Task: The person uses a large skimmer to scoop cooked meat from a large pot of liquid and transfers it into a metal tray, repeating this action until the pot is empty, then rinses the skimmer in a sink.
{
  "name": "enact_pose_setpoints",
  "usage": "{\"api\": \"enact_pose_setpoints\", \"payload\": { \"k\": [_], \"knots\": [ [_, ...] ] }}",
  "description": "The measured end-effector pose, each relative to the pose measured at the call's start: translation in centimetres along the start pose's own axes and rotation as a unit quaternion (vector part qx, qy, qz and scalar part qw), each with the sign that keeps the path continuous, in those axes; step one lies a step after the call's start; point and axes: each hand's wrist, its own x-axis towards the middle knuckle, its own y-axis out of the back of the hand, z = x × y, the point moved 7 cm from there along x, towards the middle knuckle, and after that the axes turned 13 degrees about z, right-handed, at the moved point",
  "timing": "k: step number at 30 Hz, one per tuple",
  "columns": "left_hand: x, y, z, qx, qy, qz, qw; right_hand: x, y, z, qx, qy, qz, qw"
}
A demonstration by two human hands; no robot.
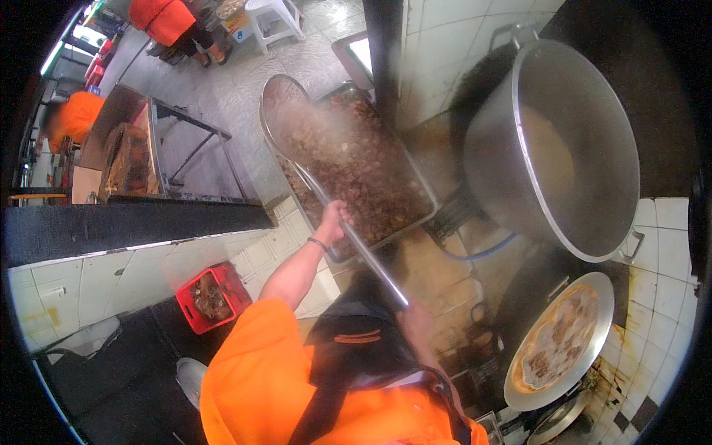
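Note:
My left hand [335, 221] grips the metal handle of a long strainer ladle [285, 117] around its middle. Near the handle's lower end, my right hand [414, 321] is closed on the same pole, somewhat blurred. The ladle's large round head tilts over a rectangular metal tray [409, 228] filled with chopped brown meat [361, 167]. Steam rises around the ladle head and veils the pieces beside it.
A deep metal pot [495, 139] stands at right, above a wide pan [598, 334] of foamy brown liquid. A red plastic basket [186, 308] sits lower left. Two people in orange [83, 114] are farther off, near a metal-framed stand [192, 114] and a white stool [270, 25].

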Motion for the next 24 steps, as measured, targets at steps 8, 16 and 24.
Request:
{"api": "enact_pose_setpoints", "payload": {
  "k": [8,16,24],
  "knots": [
    [0.4,-1.8,2.0,0.068,-0.049,-0.002,0.996,-0.1,-3.3,-0.8,0.059,-0.019,-0.002,0.998],
    [-0.1,-3.6,3.1,0.115,-0.062,-0.035,0.991,-0.6,-5.4,-1.4,0.089,-0.062,-0.005,0.994],
    [-5.6,0.3,-1.8,0.108,-0.083,-0.033,0.99,-7.8,-6.2,2.7,0.102,-0.074,0.035,0.991]
  ]
}}
